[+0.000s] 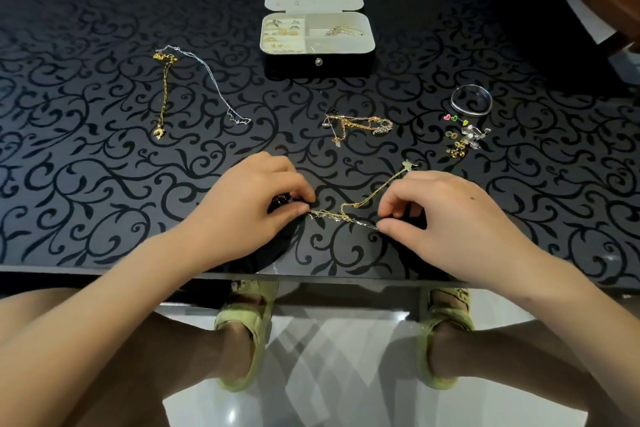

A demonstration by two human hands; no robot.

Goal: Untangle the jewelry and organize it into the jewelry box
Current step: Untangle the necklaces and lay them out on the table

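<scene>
Nearest you, at the front edge of the bench (86, 184), your left hand (256, 198) and right hand (440, 215) are both down on the tangled chains (341, 215), which lie on the bench stretched between them. Left grip: thumb and fingertips pinching one end of the tangle, with something small and dark tucked under the fingers that I can't make out. Right grip: thumb and forefinger pinching the other end, the other fingers curled. A gold strand loops up out of the tangle and runs past your right hand to a small charm (410, 165). So you're in the untangling step, mid-knot by my read, and nothing from this bunch looks ready for the box yet. Next move, I'd say: hold one end fixed and ease that gold strand back through the crossing, because pulling the ends apart would likely tighten it. Further out, centre, a second knot of chains (356, 125) waits. To its right sit a cluster of earrings (464, 140), some heart studs (454, 118) and a silver bangle (471, 100). Off to the left, a gold bracelet (162, 94) and a thin silver chain (211, 80) lie stretched out, seemingly meeting at their far ends. Farthest away, the jewelry box (317, 59) stands open, with rings in its left section and gold pieces in the right rear one.
</scene>
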